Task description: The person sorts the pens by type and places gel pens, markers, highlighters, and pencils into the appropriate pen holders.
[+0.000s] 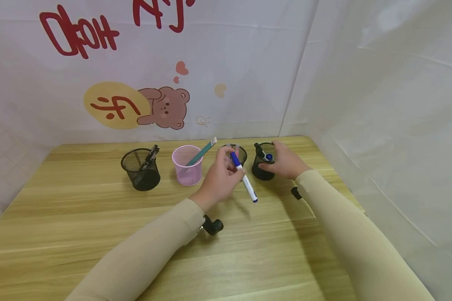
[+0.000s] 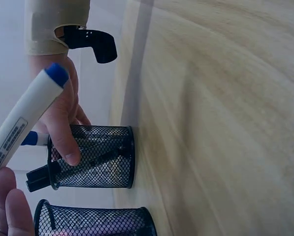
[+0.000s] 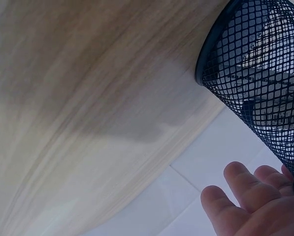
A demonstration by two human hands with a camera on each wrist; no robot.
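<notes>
My left hand [image 1: 220, 177] pinches a white marker [image 1: 248, 186] with a blue cap and blue end, tilted above the table in front of the cups. At the right, my right hand [image 1: 286, 162] grips a black mesh pen cup [image 1: 263, 172] near its rim. In the left wrist view, the thumb lies along the near side of that cup, with fingers behind it. A black marker [image 2: 38, 178] and a blue-ended white marker [image 2: 36, 138] stick out of this cup. Behind my left hand stands another black mesh cup [image 1: 242, 155], partly hidden, with pinkish items inside.
A pink mesh cup [image 1: 188, 174] holds green pencils [image 1: 201, 154] left of my left hand. Farther left, a black mesh cup [image 1: 145, 180] holds black pens [image 1: 150, 156]. The wooden table [image 1: 79, 217] meets a white printed backdrop [image 1: 241, 75] behind and a white side sheet [image 1: 384, 125].
</notes>
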